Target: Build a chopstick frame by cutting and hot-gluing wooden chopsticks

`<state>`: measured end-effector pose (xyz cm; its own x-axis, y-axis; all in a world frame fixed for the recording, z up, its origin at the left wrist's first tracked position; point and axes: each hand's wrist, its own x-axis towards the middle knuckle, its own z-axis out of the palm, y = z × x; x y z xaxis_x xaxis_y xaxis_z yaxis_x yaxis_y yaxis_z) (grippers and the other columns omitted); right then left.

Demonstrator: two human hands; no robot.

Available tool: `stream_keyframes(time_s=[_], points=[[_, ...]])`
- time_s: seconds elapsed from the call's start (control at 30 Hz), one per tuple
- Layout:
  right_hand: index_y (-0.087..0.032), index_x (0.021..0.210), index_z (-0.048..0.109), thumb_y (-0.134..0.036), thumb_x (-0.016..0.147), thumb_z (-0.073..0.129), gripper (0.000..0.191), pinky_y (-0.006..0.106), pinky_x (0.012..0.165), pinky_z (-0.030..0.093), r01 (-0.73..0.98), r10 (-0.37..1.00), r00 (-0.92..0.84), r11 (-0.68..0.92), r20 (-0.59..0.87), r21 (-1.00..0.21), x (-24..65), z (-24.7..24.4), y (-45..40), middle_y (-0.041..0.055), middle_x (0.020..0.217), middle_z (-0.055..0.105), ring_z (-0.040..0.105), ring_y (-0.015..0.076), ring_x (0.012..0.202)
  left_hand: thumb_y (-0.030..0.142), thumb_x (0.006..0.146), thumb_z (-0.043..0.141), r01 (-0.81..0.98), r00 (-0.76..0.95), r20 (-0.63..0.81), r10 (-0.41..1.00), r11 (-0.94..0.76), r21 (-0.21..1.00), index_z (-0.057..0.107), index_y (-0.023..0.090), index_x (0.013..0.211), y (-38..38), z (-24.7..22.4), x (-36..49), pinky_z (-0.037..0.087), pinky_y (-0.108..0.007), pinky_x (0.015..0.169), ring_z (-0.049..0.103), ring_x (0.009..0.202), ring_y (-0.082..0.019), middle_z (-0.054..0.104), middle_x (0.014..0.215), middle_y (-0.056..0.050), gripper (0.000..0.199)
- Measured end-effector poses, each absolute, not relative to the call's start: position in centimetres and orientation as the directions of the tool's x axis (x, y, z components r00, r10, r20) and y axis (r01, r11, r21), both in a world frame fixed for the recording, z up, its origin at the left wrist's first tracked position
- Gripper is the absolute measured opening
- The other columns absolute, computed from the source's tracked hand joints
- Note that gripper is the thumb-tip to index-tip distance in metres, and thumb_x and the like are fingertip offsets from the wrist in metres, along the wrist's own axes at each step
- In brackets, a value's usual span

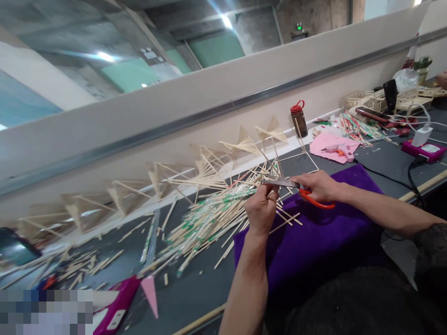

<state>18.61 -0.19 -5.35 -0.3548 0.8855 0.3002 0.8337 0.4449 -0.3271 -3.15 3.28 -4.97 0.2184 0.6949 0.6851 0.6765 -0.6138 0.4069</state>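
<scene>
Right hand (317,185) grips scissors (307,195) near sticks (217,215) in clear wrappers (240,191)

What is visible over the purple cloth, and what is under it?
Over the purple cloth are a few thin wooden sticks, the right hand and its orange-handled scissors. Dark tabletop shows past the cloth's upper right edge; whatever it covers cannot be seen.

Brown bottle with red loop cap (299,122) near the cream wall (265,111)
Farther right on the dark grey tabletop (387,163), a white plastic charger (421,136) sits on a magenta box-shaped power strip (415,150).
</scene>
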Motion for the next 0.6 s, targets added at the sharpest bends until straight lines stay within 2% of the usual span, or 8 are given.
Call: stream_keyframes(time_s=[0.1, 0.17, 0.33, 0.6], points=[[-0.025, 0.144, 0.057, -0.042, 0.092, 0.063, 0.056, 0.029, 0.073, 0.042, 0.831, 0.883, -0.351, 0.447, 0.311, -0.331, 18.54, -5.27, -0.26, 0.009, 0.116, 0.074, 0.067, 0.0224, 0.093, 0.035, 0.093, 0.058, 0.717, 0.275, 0.762, 0.587, -0.653, 0.244, 0.07, 0.019, 0.084, 3.68, -5.55, -3.61, 0.042, -0.025, 0.06, 0.068, 0.058, -0.017, 0.074, 0.065, -0.003, 0.022], [-0.026, 0.146, 0.055, -0.05, 0.091, 0.065, 0.061, 0.03, 0.074, 0.043, 0.826, 0.879, -0.355, 0.454, 0.318, -0.334, 18.57, -5.3, -0.24, 0.0086, 0.117, 0.073, 0.067, 0.0222, 0.094, 0.033, 0.094, 0.056, 0.733, 0.305, 0.777, 0.55, -0.657, 0.178, 0.071, 0.019, 0.084, 3.86, -5.86, -3.79, 0.041, -0.025, 0.059, 0.066, 0.056, -0.017, 0.073, 0.063, -0.003, 0.023], [-0.026, 0.149, 0.052, -0.056, 0.089, 0.067, 0.069, 0.031, 0.076, 0.044, 0.806, 0.867, -0.365, 0.477, 0.339, -0.351, 18.67, -5.5, -0.15, 0.0088, 0.115, 0.071, 0.065, 0.0218, 0.093, 0.029, 0.097, 0.047, 0.756, 0.365, 0.765, 0.53, -0.648, 0.089, 0.072, 0.018, 0.093, 3.88, -6.08, -3.79, 0.042, -0.027, 0.062, 0.067, 0.059, -0.018, 0.072, 0.063, -0.003, 0.027], [-0.027, 0.149, 0.051, -0.055, 0.085, 0.072, 0.073, 0.033, 0.082, 0.047, 0.767, 0.855, -0.389, 0.506, 0.342, -0.394, 18.63, -5.59, -0.06, 0.0094, 0.121, 0.066, 0.062, 0.022, 0.097, 0.025, 0.099, 0.045, 0.681, 0.485, 0.774, 0.408, -0.731, -0.042, 0.073, 0.018, 0.085, 3.71, -6.03, -3.66, 0.04, -0.027, 0.059, 0.062, 0.056, -0.017, 0.068, 0.063, -0.005, 0.032]])
